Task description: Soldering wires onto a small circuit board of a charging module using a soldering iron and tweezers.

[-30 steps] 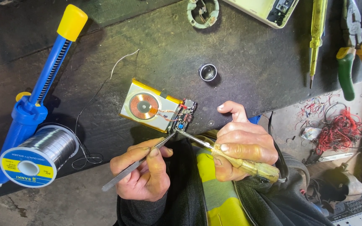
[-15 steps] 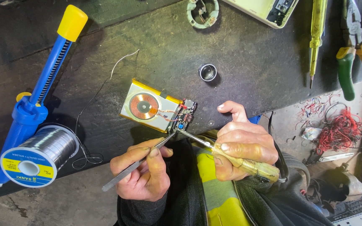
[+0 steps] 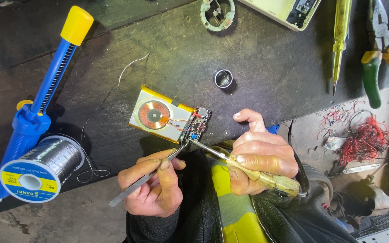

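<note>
On the dark desk [image 3: 266,54] lies a flat pack with a copper coil [image 3: 160,118], its small circuit board [image 3: 199,126] at the end facing the person. The right hand [image 3: 260,155] is nearer, fingers closed around a soldering iron [image 3: 244,165] angled up-left to the board. The left hand [image 3: 151,186] pinches tweezers [image 3: 147,176] (tips meeting the iron's).

solder spool [image 3: 39,169] left of coil pack [image 3: 160,119], circuit board [image 3: 198,126] at pack's right, pliers [image 3: 382,49] far right
</note>
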